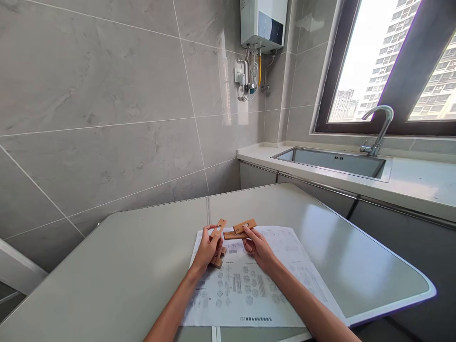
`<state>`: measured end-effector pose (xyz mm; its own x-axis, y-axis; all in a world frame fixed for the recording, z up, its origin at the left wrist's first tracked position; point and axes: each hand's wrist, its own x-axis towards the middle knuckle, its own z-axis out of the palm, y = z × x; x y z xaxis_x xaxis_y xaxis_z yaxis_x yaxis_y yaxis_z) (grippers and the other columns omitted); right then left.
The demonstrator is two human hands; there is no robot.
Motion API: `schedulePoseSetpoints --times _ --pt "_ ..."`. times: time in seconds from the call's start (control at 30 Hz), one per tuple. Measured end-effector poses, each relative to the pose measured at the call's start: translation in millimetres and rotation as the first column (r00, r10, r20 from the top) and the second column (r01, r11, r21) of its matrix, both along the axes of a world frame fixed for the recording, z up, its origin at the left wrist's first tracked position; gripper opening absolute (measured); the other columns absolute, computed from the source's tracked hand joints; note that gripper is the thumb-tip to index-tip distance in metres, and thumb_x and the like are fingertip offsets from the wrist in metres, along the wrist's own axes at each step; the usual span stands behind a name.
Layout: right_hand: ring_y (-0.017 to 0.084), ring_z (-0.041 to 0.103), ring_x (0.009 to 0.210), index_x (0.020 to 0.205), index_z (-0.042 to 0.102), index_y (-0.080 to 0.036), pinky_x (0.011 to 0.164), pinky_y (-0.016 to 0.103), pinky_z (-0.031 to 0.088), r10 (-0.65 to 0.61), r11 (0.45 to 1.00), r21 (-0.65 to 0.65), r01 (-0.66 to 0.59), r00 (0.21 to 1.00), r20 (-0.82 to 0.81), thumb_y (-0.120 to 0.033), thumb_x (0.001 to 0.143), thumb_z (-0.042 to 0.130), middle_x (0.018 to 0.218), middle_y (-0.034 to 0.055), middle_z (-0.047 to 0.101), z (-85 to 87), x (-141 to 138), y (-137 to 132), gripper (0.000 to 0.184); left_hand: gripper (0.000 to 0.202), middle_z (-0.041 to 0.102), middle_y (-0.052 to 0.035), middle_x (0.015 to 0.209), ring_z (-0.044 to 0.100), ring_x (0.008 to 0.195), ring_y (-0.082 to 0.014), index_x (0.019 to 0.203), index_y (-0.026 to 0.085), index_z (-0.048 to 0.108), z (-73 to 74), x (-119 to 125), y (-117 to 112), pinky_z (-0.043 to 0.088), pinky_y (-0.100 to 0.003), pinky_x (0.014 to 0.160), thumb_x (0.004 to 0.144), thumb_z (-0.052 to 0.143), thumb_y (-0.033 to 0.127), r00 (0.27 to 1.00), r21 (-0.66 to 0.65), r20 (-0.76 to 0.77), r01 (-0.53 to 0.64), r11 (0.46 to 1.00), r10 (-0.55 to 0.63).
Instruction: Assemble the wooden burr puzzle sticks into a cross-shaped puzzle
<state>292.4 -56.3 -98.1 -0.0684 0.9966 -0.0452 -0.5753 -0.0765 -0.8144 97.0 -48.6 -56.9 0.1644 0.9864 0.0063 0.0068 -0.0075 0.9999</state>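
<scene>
My left hand (208, 248) is closed on a small notched wooden puzzle piece (221, 223), whose end sticks up past the fingers. In my right hand (258, 247), the thumb presses on another wooden puzzle piece (250, 223), which is marked and has a notch in its edge. A further wooden bar (231, 235) lies crossed beneath that one and seems to be in the same grip. Below my left hand are more notched wooden pieces (216, 262), partly hidden by the fingers. Both hands are over a paper sheet (274, 311) printed with shape diagrams.
The paper lies on a pale folding table (142, 266) with a seam across it. Behind to the right, a counter holds a sink (338, 164) and a faucet (381, 128). A tiled wall (107, 95) borders the far left, with a water heater (263, 26) mounted in the corner.
</scene>
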Motion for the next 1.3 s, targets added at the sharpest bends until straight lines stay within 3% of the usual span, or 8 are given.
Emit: schedulePoseSetpoints --times 0.13,0.27,0.47,0.67,0.9,1.0,1.17,1.3 --pt "0.006 0.037 0.045 0.081 0.06 -0.021 0.045 0.023 0.017 -0.006 1.0 -0.02 0.004 0.998 -0.062 -0.061 0.076 0.086 0.057 -0.0057 0.053 -0.5 1 1 0.048 0.041 0.053 0.0107 0.07 0.032 0.04 -0.0053 0.126 0.03 0.044 7.3 0 -4 0.03 -0.018 0.043 0.092 0.058 0.046 0.994 0.013 0.014 0.104 0.994 -0.104" --pt "0.006 0.035 0.044 0.078 0.057 -0.021 0.044 0.023 0.016 -0.003 1.0 -0.029 0.0 0.995 -0.103 -0.06 0.076 0.086 0.055 -0.0065 0.051 -4.1 2 4 0.048 0.027 0.059 0.0042 0.076 0.037 0.043 -0.0047 0.094 0.023 0.057 11.2 4 -6 0.03 -0.019 0.043 0.089 0.058 0.049 0.989 0.023 -0.052 0.141 0.99 -0.14" --pt "0.006 0.033 0.044 0.081 0.058 -0.021 0.044 0.023 0.016 0.04 0.999 -0.025 -0.043 0.993 -0.113 -0.059 0.077 0.086 0.056 -0.0067 0.051 -4.5 2 4 0.047 0.05 0.049 0.0034 0.057 0.041 0.045 -0.0086 0.072 0.02 0.055 13.6 6 -7 0.034 -0.02 0.046 0.094 0.054 0.065 0.976 0.038 -0.154 0.159 0.987 -0.151" --pt "0.007 0.033 0.045 0.081 0.06 -0.021 0.043 0.024 0.019 0.04 0.999 -0.02 -0.043 0.989 -0.139 -0.056 0.079 0.086 0.057 -0.0065 0.049 -2.5 2 3 0.043 0.048 0.055 0.002 0.063 0.042 0.047 -0.0097 0.076 0.021 0.051 13.0 8 -11 0.034 -0.022 0.045 0.091 0.058 0.066 0.969 0.031 -0.155 0.2 0.979 -0.193" --pt "0.012 0.04 0.051 0.081 0.054 -0.026 0.041 0.03 0.026 -0.109 0.993 -0.068 0.092 0.945 -0.309 -0.041 0.078 0.078 0.082 -0.0005 0.068 1.6 16 7 0.028 0.045 0.05 0.0038 0.063 0.044 0.05 -0.0089 0.076 0.021 0.049 14.0 7 -10 0.035 -0.021 0.048 0.093 0.057 0.063 0.986 0.081 -0.121 0.123 0.989 -0.112" --pt "0.01 0.036 0.049 0.08 0.053 -0.025 0.04 0.028 0.023 -0.079 0.996 -0.07 0.061 0.947 -0.312 -0.038 0.077 0.077 0.086 0.0001 0.07 1.3 19 8 0.028 0.046 0.049 0.0039 0.065 0.042 0.05 -0.0077 0.075 0.021 0.049 13.9 5 -9 0.036 -0.021 0.048 0.093 0.058 0.062 0.992 0.092 -0.095 0.088 0.992 -0.08" --pt "0.005 0.024 0.044 0.073 0.05 -0.022 0.038 0.024 0.014 -0.006 0.998 -0.058 -0.012 0.954 -0.301 -0.042 0.074 0.083 0.074 -0.0028 0.062 0.3 14 8 0.038 0.045 0.048 0.0055 0.065 0.04 0.049 -0.0068 0.079 0.021 0.05 10.5 5 -7 0.036 -0.019 0.047 0.092 0.059 0.063 0.995 0.068 -0.076 0.062 0.996 -0.057" --pt "0.005 0.024 0.043 0.086 0.061 -0.022 0.038 0.022 0.016 0.035 0.998 -0.04 -0.049 0.957 -0.286 -0.045 0.075 0.083 0.07 -0.0046 0.056 2.5 11 7 0.034 0.048 0.048 0.0057 0.066 0.042 0.049 -0.0065 0.08 0.021 0.049 5.6 4 -4 0.034 -0.018 0.045 0.091 0.06 0.066 0.996 0.062 -0.075 0.046 0.997 -0.042"
